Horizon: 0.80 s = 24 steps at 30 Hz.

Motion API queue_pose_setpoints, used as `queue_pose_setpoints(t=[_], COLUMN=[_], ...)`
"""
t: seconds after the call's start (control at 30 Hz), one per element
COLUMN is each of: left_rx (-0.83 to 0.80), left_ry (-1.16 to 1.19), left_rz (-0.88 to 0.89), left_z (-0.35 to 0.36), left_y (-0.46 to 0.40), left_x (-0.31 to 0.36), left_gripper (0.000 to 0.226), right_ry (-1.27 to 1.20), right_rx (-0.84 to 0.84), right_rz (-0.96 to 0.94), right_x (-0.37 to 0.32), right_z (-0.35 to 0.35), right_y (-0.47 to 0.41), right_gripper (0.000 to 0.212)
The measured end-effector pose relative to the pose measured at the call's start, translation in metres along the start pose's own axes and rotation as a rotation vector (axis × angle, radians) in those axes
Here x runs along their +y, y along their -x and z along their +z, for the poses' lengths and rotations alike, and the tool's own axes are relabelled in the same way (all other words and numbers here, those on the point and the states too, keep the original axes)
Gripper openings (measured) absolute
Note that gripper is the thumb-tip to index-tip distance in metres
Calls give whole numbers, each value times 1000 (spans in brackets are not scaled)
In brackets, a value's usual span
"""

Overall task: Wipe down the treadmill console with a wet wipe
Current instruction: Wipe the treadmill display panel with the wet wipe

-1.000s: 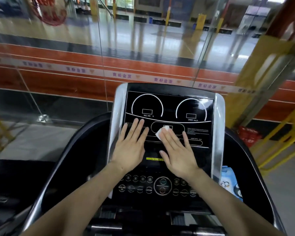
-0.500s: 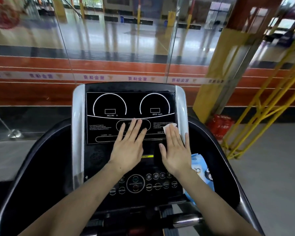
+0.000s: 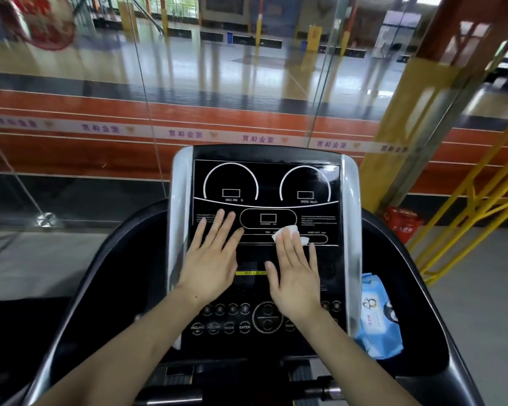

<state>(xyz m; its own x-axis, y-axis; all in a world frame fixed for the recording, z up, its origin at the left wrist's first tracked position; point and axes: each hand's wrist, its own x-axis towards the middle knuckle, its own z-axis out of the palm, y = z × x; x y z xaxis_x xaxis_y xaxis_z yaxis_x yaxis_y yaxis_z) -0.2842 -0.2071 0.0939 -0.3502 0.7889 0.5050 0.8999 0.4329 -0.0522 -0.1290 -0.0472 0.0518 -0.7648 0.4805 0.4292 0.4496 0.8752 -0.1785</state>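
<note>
The treadmill console is a black glossy panel with two white dial arcs, silver side strips and round buttons lower down. My right hand lies flat on its right middle, pressing a white wet wipe under the fingertips; only the wipe's top edge shows. My left hand rests flat on the panel's left middle, fingers spread, holding nothing.
A blue pack of wet wipes lies in the tray right of the console. Black curved handrails flank the console. A glass wall stands ahead, yellow railings and a red box to the right.
My right hand with the wipe slid right toward the panel's edge, then back left toward the middle. My left hand stayed flat on the panel. The camera view shifted sideways.
</note>
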Motion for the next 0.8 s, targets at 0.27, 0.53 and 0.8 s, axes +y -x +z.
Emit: queue_pose_setpoints(t=[0.27,0.53,0.8], left_rx=[-7,-51,-64], left_ry=[-86,-123,-94], left_rz=[-82,-168,-238], left_z=[-12,-25,-33], left_y=[40,77,98], left_x=[-58,-98,-103], left_gripper=[58,61,54], right_ry=[-4,64,-1], right_rx=[-27,-39,13], right_rz=[-103,-279,-502], right_x=[-72,-142,-125], right_z=[21,36,24], right_y=[-9,-25,-41], right_gripper=[64,60,64])
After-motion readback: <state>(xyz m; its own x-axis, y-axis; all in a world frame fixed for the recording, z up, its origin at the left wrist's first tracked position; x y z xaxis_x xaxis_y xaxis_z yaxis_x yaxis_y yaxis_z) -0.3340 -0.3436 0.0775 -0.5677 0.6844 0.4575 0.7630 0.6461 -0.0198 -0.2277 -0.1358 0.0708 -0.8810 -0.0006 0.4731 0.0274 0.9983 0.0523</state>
